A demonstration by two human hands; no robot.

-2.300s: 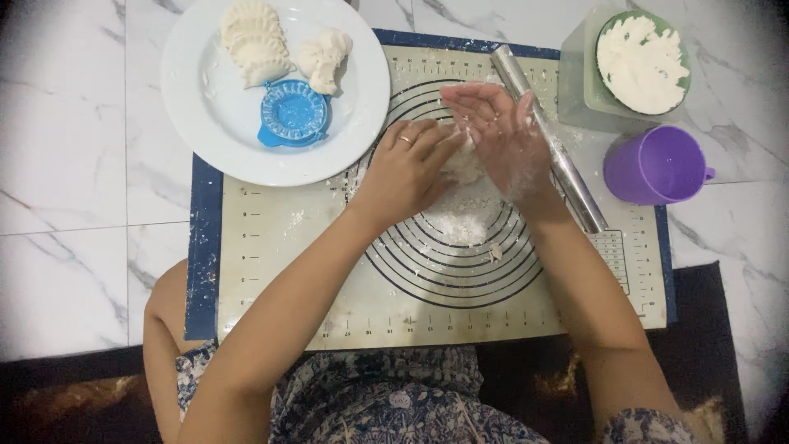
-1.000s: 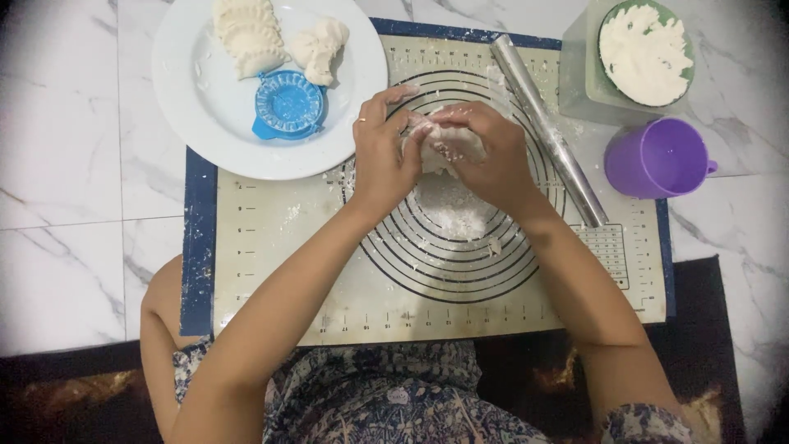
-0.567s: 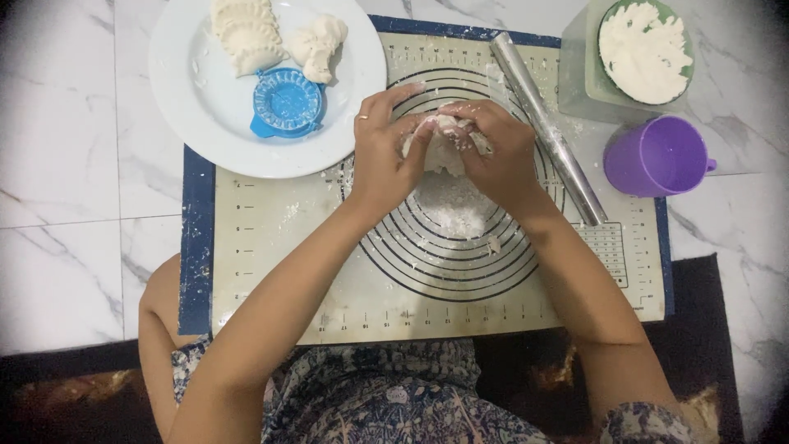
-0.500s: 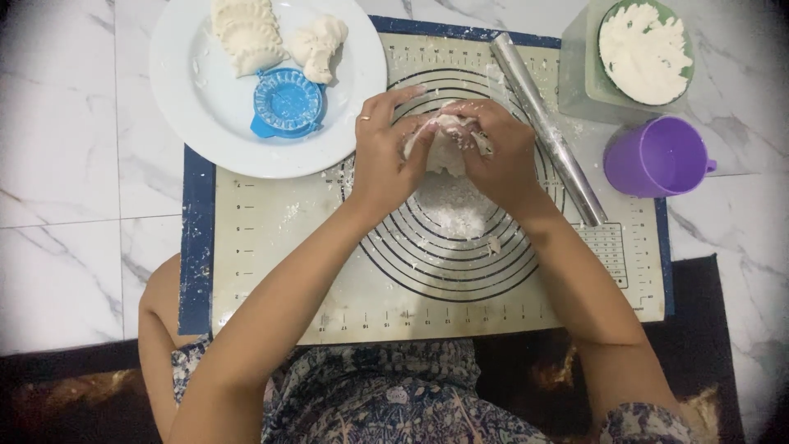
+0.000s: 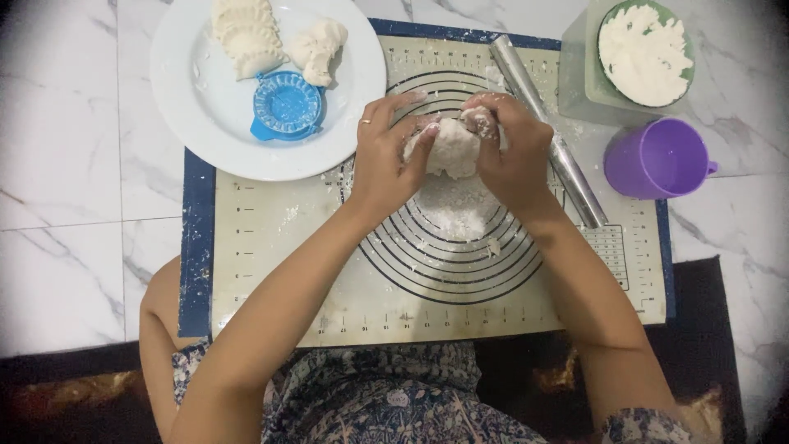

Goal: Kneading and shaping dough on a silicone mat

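At the frame's upper middle, my left hand [image 5: 386,160] and right hand [image 5: 514,152] curl closed around a dough lump [image 5: 450,148] above the floury mat [image 5: 271,238].

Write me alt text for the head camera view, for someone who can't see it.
Both hands, left hand and right hand, hold a lump of white dough above a floured baking mat. A white plate, metal rolling pin and purple cup sit nearby.

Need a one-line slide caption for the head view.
Both hands, left hand and right hand, grip a dough lump above a floured pastry mat.
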